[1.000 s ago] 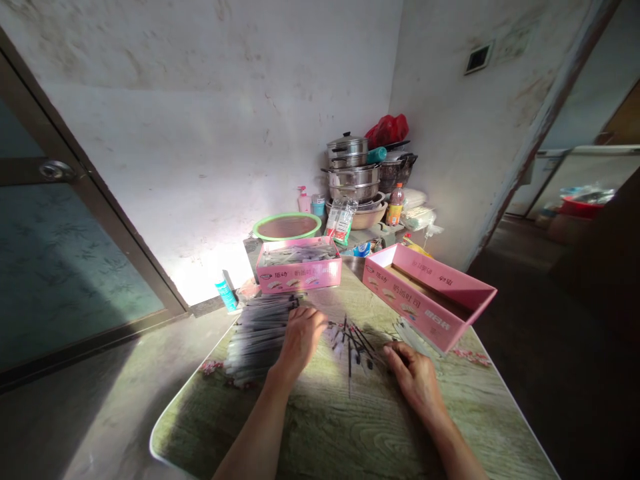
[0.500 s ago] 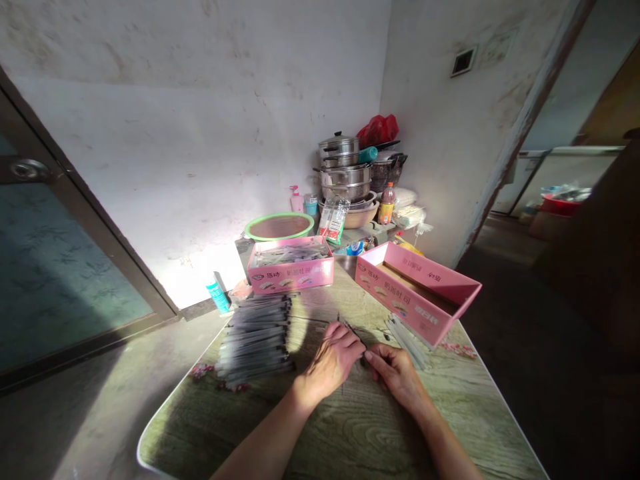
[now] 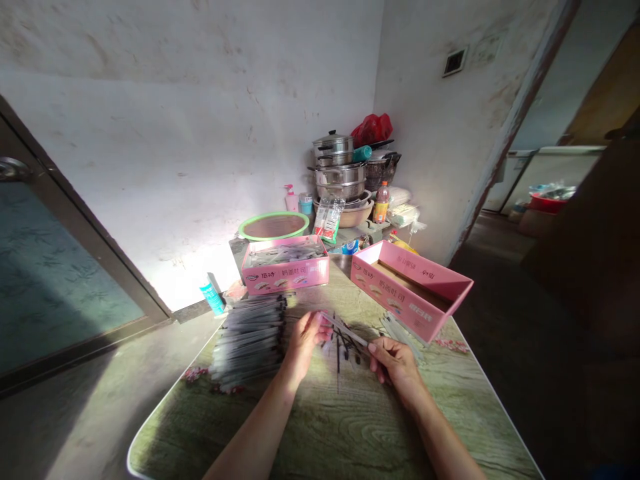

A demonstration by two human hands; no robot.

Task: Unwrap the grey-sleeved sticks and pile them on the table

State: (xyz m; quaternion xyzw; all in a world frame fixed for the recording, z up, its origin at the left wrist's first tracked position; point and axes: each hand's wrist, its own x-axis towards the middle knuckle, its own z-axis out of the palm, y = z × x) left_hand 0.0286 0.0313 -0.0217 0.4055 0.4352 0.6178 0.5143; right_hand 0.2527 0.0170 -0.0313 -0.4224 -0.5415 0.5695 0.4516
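Note:
A thin, translucent plastic tube (image 3: 353, 332) slants between my hands over the table. My right hand (image 3: 397, 365) pinches its near end between thumb and fingers. At the far end, the fingertips of my left hand (image 3: 305, 339) close on the tube, though motion softens their outline. Several thin dark sticks (image 3: 339, 353) lie loose on the table beneath it. Left of my left hand is a thick pile of grey translucent tubes with dark ends (image 3: 250, 343). Some pale tubes (image 3: 400, 330) lie beyond my right hand, partly hidden by it.
On the wood-patterned table (image 3: 350, 433), a pink box (image 3: 287, 277) full of translucent pieces stands at the back. Another pink box (image 3: 410, 290) sits at the right, its cardboard bottom partly visible. Behind are stacked pots (image 3: 340, 177), a drink bottle (image 3: 381, 203) and a green-rimmed round tray (image 3: 274, 227).
My left hand has moved left, away from my right hand, and opened up from a curled grip. The pale tube now shows stretched between them, and the dark sticks beneath are uncovered.

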